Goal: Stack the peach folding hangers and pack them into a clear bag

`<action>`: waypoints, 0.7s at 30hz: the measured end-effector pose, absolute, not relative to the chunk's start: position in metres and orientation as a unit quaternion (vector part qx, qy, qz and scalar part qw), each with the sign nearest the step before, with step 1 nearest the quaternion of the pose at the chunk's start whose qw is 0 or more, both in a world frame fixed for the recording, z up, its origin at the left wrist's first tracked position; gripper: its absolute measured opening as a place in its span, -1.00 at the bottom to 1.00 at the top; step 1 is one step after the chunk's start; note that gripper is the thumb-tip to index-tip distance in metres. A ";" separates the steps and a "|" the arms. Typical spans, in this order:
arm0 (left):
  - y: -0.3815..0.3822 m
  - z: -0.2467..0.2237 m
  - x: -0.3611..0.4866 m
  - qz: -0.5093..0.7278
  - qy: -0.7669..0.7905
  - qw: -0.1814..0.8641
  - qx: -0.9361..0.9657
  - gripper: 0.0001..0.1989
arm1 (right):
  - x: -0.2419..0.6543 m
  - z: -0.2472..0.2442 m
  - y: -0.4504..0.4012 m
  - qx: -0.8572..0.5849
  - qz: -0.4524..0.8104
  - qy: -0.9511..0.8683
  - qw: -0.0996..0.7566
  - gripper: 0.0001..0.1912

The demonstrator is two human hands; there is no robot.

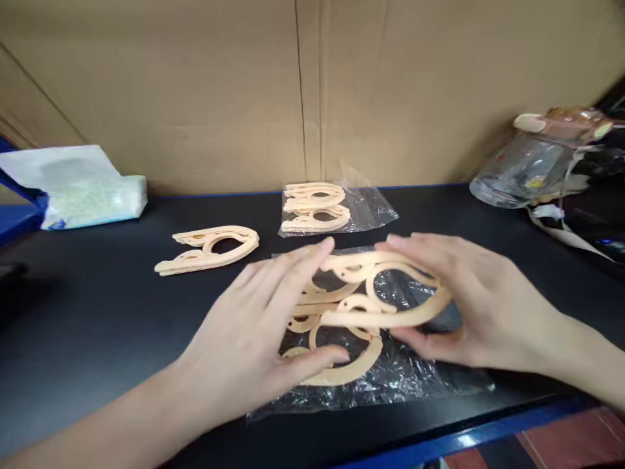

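A black tabletop spans the view before an upright tan cardboard panel, its near edge blue. The cream folding piece lies between my hands, above a clear plastic bag; my right hand grips its rounded end between thumb and fingers, while my left hand, thumb and fingers spread wide apart, is at its narrow-armed end, contact unclear.

Fairly even light, soft focus
Glints speckle the plastic bag at five o'clock; the bottle toward two o'clock looks smeared and stretched.
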State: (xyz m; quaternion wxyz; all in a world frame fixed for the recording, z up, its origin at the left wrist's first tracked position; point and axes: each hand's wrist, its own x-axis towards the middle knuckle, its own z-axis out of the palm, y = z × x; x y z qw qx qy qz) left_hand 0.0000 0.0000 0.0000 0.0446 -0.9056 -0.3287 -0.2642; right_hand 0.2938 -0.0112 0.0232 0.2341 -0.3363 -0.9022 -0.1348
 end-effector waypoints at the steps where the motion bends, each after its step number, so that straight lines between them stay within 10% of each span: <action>1: 0.006 0.002 -0.006 -0.261 -0.334 0.037 -0.905 -0.28 | 0.305 0.027 -0.007 -0.371 -0.127 -0.890 0.232 -0.27; 5: 0.029 0.007 -0.027 -0.228 -0.360 -0.007 -0.905 -0.54 | 0.350 0.040 0.012 -0.482 -0.081 -0.845 0.216 -0.12; 21: 0.044 -0.005 -0.051 -0.071 -0.390 -0.184 -0.899 -0.46 | 0.380 0.044 0.015 -0.451 0.074 -0.877 0.146 -0.31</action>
